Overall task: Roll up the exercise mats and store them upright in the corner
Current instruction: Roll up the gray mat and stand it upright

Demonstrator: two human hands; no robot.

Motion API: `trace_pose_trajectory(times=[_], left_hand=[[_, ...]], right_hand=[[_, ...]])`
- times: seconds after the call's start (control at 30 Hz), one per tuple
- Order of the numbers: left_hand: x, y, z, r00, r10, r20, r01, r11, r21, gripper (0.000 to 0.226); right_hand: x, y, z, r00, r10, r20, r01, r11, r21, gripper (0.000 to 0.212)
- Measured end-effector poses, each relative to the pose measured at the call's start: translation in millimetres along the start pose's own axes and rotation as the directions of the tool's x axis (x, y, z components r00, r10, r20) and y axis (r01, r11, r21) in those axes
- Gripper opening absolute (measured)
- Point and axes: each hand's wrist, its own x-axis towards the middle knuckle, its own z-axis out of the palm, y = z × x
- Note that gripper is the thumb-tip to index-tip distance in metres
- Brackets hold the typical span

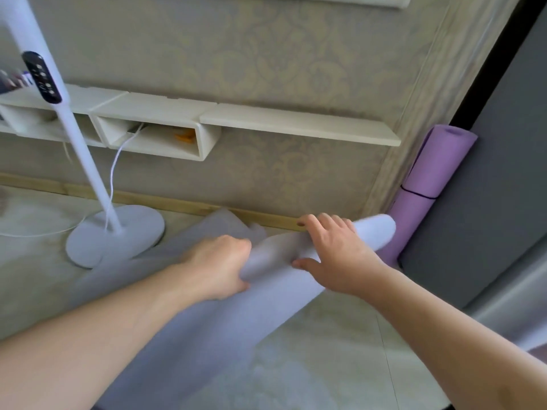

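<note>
Two mats in my view. Grey mat (207,321) is on the floor (340,350), part rolled, with the roll lying near the baseboard. My left hand (220,266) grips the roll's edge, fingers curled under. My right hand (331,250) presses on top, fingers spread. One purple mat (429,173), rolled, stands upright in the corner. One fan stand (115,232) is left of the mat.

Matt, seemingly foam grey mat (207,335)
</note>
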Motion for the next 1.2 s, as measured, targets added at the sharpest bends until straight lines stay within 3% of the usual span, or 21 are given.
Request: trace_pose_trajectory(times=[0.07, 0.13, 0.27, 0.37, 0.5, 0.6, 0.7, 0.83, 0.93, 1.2], left_hand=[[0, -7, -3, 0.997, -0.037, 0.066, 0.042, 0.996, -0.073, 0.036], [-3, -13, -7, 0.991, -0.056, 0.121, 0.077, 0.981, -0.176, 0.036], [-18, -22, -5, 0.966, -0.062, 0.25, 0.134, 0.951, -0.28, 0.047], [-29, -22, -2, 0.963, -0.091, 0.254, 0.142, 0.971, -0.191, 0.055], [-43, -3, 0, 0.996, -0.06, 0.06, 0.056, 0.996, 0.063, 0.063], [-43, 14, 10, 0.995, -0.046, -0.09, 0.057, 0.991, 0.12, 0.053], [-37, 24, 18, 0.993, -0.076, -0.095, 0.084, 0.993, 0.081, 0.044], [-29, 22, 20, 0.987, -0.158, -0.014, 0.157, 0.986, -0.062, 0.041], [-29, 22, 13, 0.981, -0.192, 0.02, 0.193, 0.975, -0.111, 0.038], [-35, 27, 7, 0.979, -0.202, 0.011, 0.202, 0.979, -0.013, 0.043]], right_hand=[[1, 0, 8, 0.999, -0.051, 0.002, 0.051, 0.99, -0.133, 0.099], [1, -2, 18, 0.996, -0.066, 0.059, 0.077, 0.977, -0.201, 0.107], [9, -8, 28, 0.988, -0.105, 0.11, 0.118, 0.987, -0.113, 0.067], [16, -17, 20, 0.945, -0.06, 0.32, 0.08, 0.996, -0.05, 0.037], [21, -16, 16, 0.91, -0.055, 0.411, 0.03, 0.997, 0.067, 0.023], [25, -13, 8, 0.902, -0.016, 0.431, -0.028, 0.995, 0.097, 0.018], [22, -10, 0, 0.883, 0.009, 0.47, -0.037, 0.998, 0.051, 0.022], [11, -10, -1, 0.942, -0.015, 0.335, 0.073, 0.984, -0.162, 0.045], [7, -11, 12, 0.985, -0.084, 0.151, 0.109, 0.979, -0.17, 0.049], [9, -1, 32, 0.988, -0.131, -0.079, 0.118, 0.981, -0.156, 0.058]])
